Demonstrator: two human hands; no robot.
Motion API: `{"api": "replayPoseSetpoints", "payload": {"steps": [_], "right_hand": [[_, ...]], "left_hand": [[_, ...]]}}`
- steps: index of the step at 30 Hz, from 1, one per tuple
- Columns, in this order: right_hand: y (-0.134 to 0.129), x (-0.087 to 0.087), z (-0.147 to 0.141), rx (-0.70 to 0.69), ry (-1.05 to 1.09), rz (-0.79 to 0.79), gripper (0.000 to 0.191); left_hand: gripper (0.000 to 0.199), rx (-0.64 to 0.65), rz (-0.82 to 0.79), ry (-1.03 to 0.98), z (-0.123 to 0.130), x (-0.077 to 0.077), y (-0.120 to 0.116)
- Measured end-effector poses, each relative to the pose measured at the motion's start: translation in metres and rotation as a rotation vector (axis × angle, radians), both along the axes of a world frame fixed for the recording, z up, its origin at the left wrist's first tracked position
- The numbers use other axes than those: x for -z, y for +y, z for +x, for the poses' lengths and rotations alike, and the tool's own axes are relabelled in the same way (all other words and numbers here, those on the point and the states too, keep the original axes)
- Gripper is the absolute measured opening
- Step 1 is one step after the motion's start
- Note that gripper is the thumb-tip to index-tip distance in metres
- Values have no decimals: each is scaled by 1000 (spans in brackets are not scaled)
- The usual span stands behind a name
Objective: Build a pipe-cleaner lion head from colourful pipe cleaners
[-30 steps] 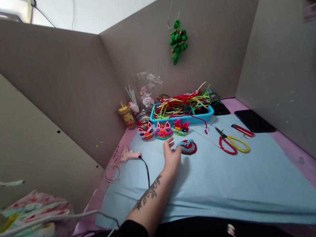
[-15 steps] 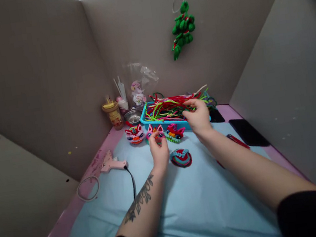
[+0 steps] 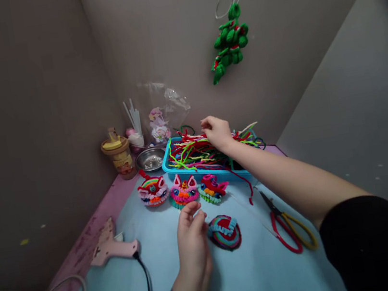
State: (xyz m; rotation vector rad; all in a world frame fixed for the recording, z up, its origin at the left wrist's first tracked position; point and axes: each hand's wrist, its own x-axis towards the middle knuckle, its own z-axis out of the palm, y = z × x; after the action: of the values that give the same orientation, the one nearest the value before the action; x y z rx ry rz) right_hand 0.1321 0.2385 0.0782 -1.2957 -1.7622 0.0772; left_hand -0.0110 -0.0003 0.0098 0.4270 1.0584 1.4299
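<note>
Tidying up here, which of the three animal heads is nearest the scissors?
The rightmost head, red on top; the middle head and left head sit farther away.

The right hand [image 3: 216, 133] is now carried farther left across the blue tray [image 3: 182, 172]; the left hand [image 3: 192, 238] is drawn back, less of the middle animal head [image 3: 184, 194] being covered.

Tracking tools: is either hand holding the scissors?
No, the scissors lie on the cloth, left hand beside the disc, right hand over the tray.
</note>
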Motion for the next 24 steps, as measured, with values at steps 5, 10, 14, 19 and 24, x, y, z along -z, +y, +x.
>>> {"api": "replayPoseSetpoints", "payload": {"steps": [5, 10, 14, 19, 24], "right_hand": [[30, -2, -15, -46, -330, -126, 26], [39, -6, -30, 66, -715, -377, 27], [38, -11, -28, 65, -738, -437, 26], [40, -21, -16, 21, -529, -325, 18], [41, -41, -15, -87, -376, -188, 15]], "left_hand": [[33, -60, -58, -81, -3, -5, 0], [32, -60, -63, -145, -7, -5, 1], [33, -59, -67, -185, -9, -5, 2], [28, -94, -82, -213, -9, -8, 6], [23, -105, -120, -253, -10, -6, 10]]}}
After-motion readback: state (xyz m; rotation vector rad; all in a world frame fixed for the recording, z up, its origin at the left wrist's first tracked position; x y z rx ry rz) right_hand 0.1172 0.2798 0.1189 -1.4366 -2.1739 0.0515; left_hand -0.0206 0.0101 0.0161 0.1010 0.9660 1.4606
